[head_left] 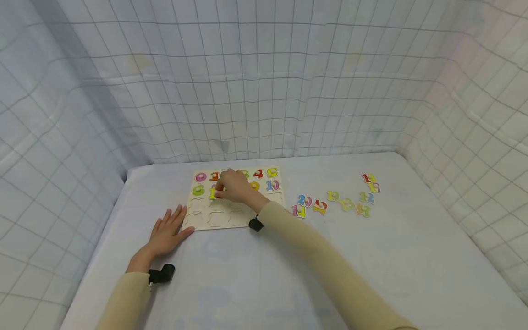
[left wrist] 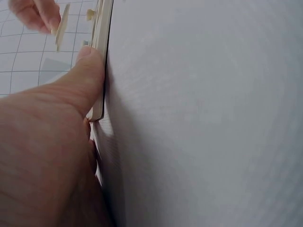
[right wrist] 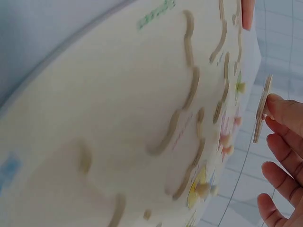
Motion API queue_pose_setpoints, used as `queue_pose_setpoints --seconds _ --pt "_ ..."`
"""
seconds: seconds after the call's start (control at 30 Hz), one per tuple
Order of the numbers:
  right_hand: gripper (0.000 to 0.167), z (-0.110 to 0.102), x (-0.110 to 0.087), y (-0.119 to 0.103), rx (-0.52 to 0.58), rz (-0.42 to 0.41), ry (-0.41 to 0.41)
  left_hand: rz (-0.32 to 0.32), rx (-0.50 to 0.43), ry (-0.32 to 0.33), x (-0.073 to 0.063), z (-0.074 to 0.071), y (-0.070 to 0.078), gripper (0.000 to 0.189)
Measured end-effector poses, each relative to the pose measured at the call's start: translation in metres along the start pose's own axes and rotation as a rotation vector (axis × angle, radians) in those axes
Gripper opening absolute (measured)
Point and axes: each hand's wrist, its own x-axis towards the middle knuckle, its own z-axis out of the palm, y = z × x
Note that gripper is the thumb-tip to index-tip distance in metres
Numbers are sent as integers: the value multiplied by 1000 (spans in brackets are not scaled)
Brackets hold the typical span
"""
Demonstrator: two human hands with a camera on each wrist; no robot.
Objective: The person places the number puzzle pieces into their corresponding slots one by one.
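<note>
A pale wooden number puzzle board (head_left: 222, 219) lies on the table; its two far rows hold several coloured number pieces, while empty recesses show nearer. Above the board, my right hand (head_left: 237, 185) pinches a thin number piece (right wrist: 262, 111) between thumb and finger. Seen edge-on in the right wrist view, that piece is tilted upright and apart from the board. In the head view its yellow part (head_left: 212, 194) shows beside the fingertips; the full number cannot be read. My left hand (head_left: 167, 233) rests with spread, straight fingers at the board's near left corner, thumb touching its edge.
Right of the board lie loose number pieces, among them a blue and pink 20 (head_left: 305, 200) and a red and orange 15 (head_left: 320, 207). Several more, including a red and yellow piece (head_left: 369, 178), lie farther right. Grid-patterned cloth (head_left: 264, 91) hangs behind and at both sides.
</note>
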Motion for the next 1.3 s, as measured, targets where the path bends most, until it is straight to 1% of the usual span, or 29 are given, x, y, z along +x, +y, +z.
queue_pose_setpoints --seconds 0.07,0.17,0.33,0.5,0.63,0.83,1.17,1.3 --pt "16 6 9 -11 -26 -19 -4 -2 7 -1 0 0 -1 79" --pt "16 15 19 -26 -77 -24 -27 12 -11 6 0 -1 -1 78" --pt "16 27 29 -44 -113 20 -88 19 -16 6 1 1 -2 78" --pt "16 36 34 -53 -135 65 -119 21 -4 10 1 3 -4 78" --pt "17 38 35 -57 -123 90 -122 13 -6 10 0 2 -2 78" --pt "19 40 34 -58 -104 102 -106 14 -1 21 0 3 -2 78" --pt "18 42 32 -56 -106 108 -101 5 -9 10 1 2 1 78" --pt "18 43 28 -55 -71 103 -109 3 -8 11 0 1 2 78"
